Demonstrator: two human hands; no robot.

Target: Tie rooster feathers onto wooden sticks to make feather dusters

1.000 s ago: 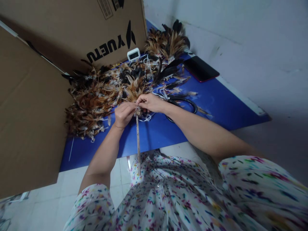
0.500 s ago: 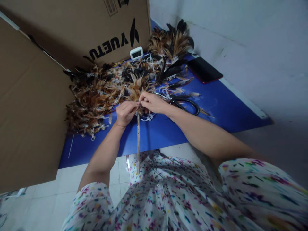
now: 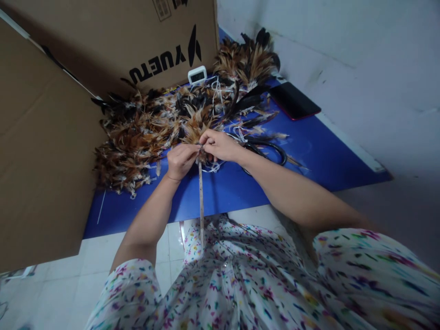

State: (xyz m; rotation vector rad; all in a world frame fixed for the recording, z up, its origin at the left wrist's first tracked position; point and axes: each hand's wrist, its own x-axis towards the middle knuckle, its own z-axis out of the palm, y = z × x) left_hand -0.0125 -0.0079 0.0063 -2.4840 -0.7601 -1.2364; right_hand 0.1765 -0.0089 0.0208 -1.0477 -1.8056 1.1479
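Note:
A thin wooden stick [image 3: 201, 201] points down toward my body, with a tuft of brown feathers [image 3: 197, 123] round its upper end, like a feather duster. My left hand [image 3: 181, 161] comes from the left, thumb and fingers pinched at the base of the tuft. From the right, my right hand [image 3: 222, 145] meets it there, its fingers curled and pinched at the same spot. Both hands are closed at the feather duster; whatever fine piece lies between the fingertips is too small to make out. White strands [image 3: 212, 168] hang just below my right hand.
Loose brown and black feathers [image 3: 137, 133] cover the left and back of the blue table [image 3: 237, 188]. Black-handled scissors [image 3: 280, 153] lie right of my hands. Farther back are a dark-screened phone [image 3: 295, 101], a white digital clock [image 3: 197, 75] and a feather bunch [image 3: 245, 59]. Cardboard [image 3: 103, 41] walls the left.
The lower end of the stick has swung slightly to the right. Both hands stay pinched at the tuft's base, with only small finger movement. The whole view has shifted a little.

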